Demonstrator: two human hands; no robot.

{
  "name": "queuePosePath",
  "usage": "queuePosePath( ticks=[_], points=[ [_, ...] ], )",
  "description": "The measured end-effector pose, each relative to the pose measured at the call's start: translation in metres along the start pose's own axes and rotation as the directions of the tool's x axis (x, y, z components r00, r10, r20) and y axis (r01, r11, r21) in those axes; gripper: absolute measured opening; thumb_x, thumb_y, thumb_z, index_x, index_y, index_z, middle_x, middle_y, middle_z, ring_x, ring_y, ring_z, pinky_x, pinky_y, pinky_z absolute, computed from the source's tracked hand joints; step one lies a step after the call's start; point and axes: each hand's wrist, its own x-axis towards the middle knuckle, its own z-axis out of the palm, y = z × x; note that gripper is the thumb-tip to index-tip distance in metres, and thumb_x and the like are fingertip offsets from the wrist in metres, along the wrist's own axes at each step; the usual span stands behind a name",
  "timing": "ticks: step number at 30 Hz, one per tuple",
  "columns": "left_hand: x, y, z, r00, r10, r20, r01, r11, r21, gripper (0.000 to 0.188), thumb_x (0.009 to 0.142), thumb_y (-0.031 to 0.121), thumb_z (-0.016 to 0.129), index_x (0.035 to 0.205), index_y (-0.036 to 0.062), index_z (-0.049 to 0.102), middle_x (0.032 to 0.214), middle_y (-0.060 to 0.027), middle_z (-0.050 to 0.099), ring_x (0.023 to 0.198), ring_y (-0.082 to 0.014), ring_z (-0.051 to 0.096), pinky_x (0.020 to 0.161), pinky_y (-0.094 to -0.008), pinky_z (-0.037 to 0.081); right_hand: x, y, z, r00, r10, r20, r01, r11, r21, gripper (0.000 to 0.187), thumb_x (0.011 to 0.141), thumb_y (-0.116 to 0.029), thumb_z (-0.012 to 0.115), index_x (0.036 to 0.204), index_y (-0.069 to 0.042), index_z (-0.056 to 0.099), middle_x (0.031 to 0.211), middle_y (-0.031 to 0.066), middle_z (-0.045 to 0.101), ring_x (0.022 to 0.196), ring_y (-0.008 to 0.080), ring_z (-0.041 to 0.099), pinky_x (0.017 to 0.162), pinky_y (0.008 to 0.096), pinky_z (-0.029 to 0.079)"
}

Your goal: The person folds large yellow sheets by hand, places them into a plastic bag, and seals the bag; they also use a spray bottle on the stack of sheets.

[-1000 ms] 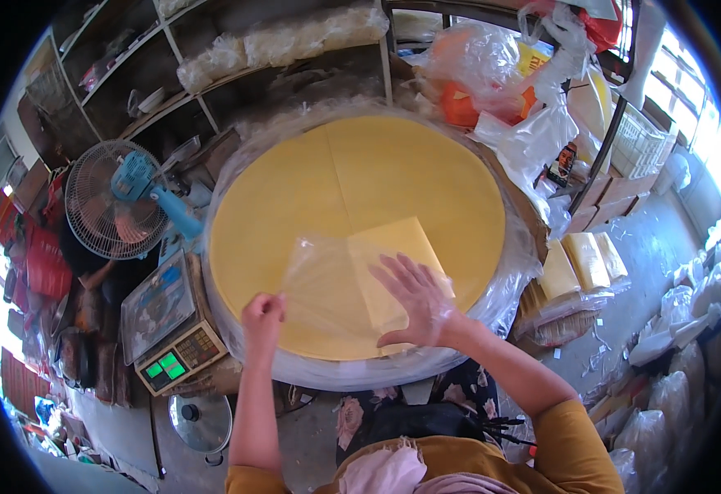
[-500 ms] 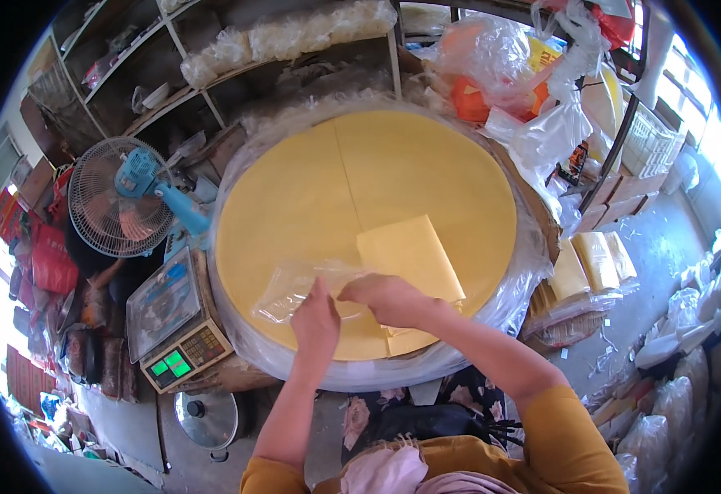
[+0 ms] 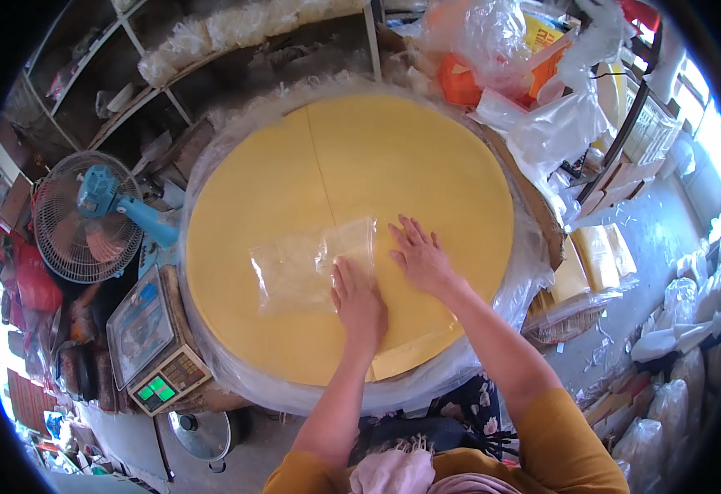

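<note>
Clear plastic bag (image 3: 293, 267): lies flat on round yellow surface (image 3: 253, 181), long axis left to right. Left hand (image 3: 360, 306): nearer, on bag's right part, fingers extended, gripping nothing visible. Right hand (image 3: 423, 259): just beyond bag's right edge, fingers spread, empty.

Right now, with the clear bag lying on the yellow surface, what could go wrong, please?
The thin clear bag could crease or slide if the left hand drags sideways, because that hand lies over its lower right part. The fan stands to the left of the round yellow surface; if it blows this way, it might lift the bag's loose side.
</note>
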Motion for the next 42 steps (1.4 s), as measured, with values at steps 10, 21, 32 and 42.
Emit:
queuePosePath(
  ticks=[10,21,32,42],
  points=[
    [-0.007,-0.005,0.012,0.993,0.062,-0.105,-0.055,0.996,0.072,0.054,0.094,0.022,0.036,0.138,-0.0054,0.022,0.146,-0.0214,0.018,0.135,-0.0358,0.017,0.109,-0.0408,0.019,-0.011,0.015,0.029,0.96,0.026,-0.279,0.059,0.954,0.294,0.06,0.09,-0.032,0.047,0.138,-0.003,0.026,0.144,0.0183,0.025,0.132,0.0334,0.025,0.107,0.0442,0.024],
    [-0.008,-0.014,0.015,0.964,0.168,-0.207,-0.179,0.983,-0.033,0.049,0.096,0.017,0.034,0.137,-0.0062,0.024,0.145,-0.0226,0.021,0.134,-0.0384,0.018,0.109,-0.0424,0.02,0.008,0.018,-0.022,0.834,0.427,0.348,-0.542,0.752,0.376,0.069,0.068,-0.063,0.064,0.087,0.003,0.064,0.075,0.0187,0.064,0.074,0.0303,0.065,0.063,0.0377,0.051],
    [-0.008,-0.017,0.009,0.963,0.158,-0.22,-0.2,0.962,-0.186,0.05,0.097,0.023,0.031,0.139,-0.0039,0.021,0.146,-0.0218,0.017,0.135,-0.0388,0.015,0.11,-0.0432,0.015,-0.004,0.013,-0.009,0.869,0.226,0.439,-0.474,0.133,0.87,0.057,0.067,-0.027,0.077,0.109,0.003,0.055,0.093,0.0138,0.064,0.077,0.0215,0.064,0.065,0.033,0.053],
    [-0.001,-0.026,-0.09,0.958,0.244,-0.149,-0.261,0.96,-0.103,0.039,0.086,0.011,0.051,0.124,0.0116,0.049,0.103,-0.0151,0.052,0.099,-0.0335,0.049,0.085,-0.0426,0.042,-0.088,0.054,-0.048,0.91,0.288,0.298,-0.275,-0.117,0.954,0.046,0.071,-0.017,0.071,0.11,-0.001,0.055,0.092,0.0098,0.064,0.078,0.0194,0.064,0.068,0.0315,0.053]
  ],
)
